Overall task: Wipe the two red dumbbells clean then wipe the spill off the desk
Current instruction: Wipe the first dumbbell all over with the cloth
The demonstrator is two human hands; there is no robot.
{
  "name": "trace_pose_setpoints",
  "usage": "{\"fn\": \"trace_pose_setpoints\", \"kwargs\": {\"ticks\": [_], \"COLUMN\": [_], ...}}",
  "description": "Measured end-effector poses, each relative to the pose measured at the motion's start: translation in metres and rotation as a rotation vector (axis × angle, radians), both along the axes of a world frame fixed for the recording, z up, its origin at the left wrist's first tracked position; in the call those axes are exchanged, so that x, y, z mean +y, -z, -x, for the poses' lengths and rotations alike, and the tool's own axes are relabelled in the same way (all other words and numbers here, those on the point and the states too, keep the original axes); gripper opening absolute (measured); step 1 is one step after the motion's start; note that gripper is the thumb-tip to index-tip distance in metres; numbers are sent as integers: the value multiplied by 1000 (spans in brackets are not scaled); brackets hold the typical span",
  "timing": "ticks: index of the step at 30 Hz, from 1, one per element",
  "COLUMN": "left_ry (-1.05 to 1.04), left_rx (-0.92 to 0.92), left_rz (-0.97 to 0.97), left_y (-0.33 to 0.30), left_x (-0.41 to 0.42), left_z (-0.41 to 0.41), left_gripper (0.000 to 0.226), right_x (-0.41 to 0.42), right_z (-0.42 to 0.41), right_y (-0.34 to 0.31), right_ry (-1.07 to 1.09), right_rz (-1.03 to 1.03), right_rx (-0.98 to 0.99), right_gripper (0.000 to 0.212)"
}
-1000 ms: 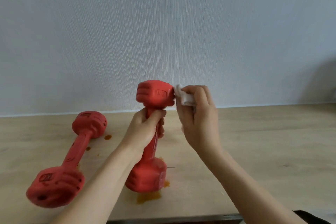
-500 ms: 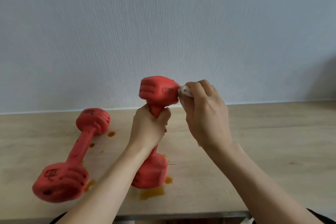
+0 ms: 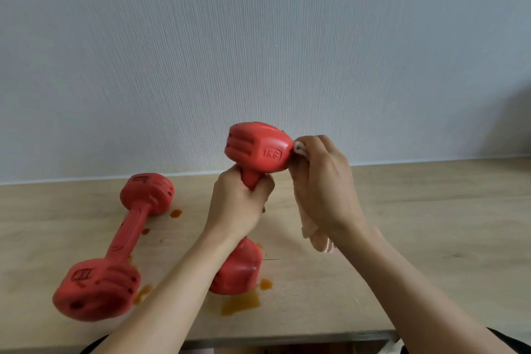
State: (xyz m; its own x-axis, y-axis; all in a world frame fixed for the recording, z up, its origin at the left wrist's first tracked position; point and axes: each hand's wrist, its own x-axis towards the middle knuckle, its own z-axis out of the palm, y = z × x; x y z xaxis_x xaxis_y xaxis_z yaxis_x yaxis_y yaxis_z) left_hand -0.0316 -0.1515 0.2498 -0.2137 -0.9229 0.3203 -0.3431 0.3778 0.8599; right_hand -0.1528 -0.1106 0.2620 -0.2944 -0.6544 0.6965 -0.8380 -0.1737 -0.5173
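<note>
A red dumbbell stands tilted on end near the desk's middle, its lower head resting on the wood. My left hand grips its handle just under the upper head. My right hand presses a pale cloth against the right side of that upper head; most of the cloth is hidden in the palm, with a tail hanging below. The second red dumbbell lies flat at the left, dark specks on its heads. An orange spill pools by the held dumbbell's base, with smaller drops near the other one.
The light wooden desk runs wall to wall under a pale textured wall. Its front edge crosses the bottom of the view. The right part of the desk top shows bare wood.
My right hand has slid the cloth down around the right side of the upper head, and a cloth tail now hangs below it. The held dumbbell has tilted slightly.
</note>
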Motion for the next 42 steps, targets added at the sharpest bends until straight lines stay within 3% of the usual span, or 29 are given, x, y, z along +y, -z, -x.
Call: {"fn": "trace_pose_setpoints", "kwargs": {"ticks": [8, 15, 21, 26, 34, 39, 42], "left_ry": [-103, -90, -166, -19, 227, 154, 90], "left_rx": [116, 28, 13, 36, 184, 183, 228], "left_rz": [-53, 57, 111, -6, -197, -197, -184], "left_y": [1, 5, 4, 0, -5, -6, -3], "left_x": [-10, -2, -3, -2, 0, -8, -11], "left_z": [-3, 4, 5, 3, -6, -12, -14], "left_gripper": [24, 27, 23, 23, 33, 12, 15], "right_x": [8, 0, 10, 4, 2, 7, 10], "right_z": [-24, -4, -15, -1, 5, 2, -5], "right_y": [-4, 4, -2, 3, 2, -2, -6], "right_ry": [-42, 26, 95, -39, -127, -146, -136], "right_rz": [109, 4, 112, 52, 67, 45, 125], "right_rx": [103, 38, 181, -18, -143, -310, -283], "right_gripper": [14, 9, 10, 5, 2, 13, 15]}}
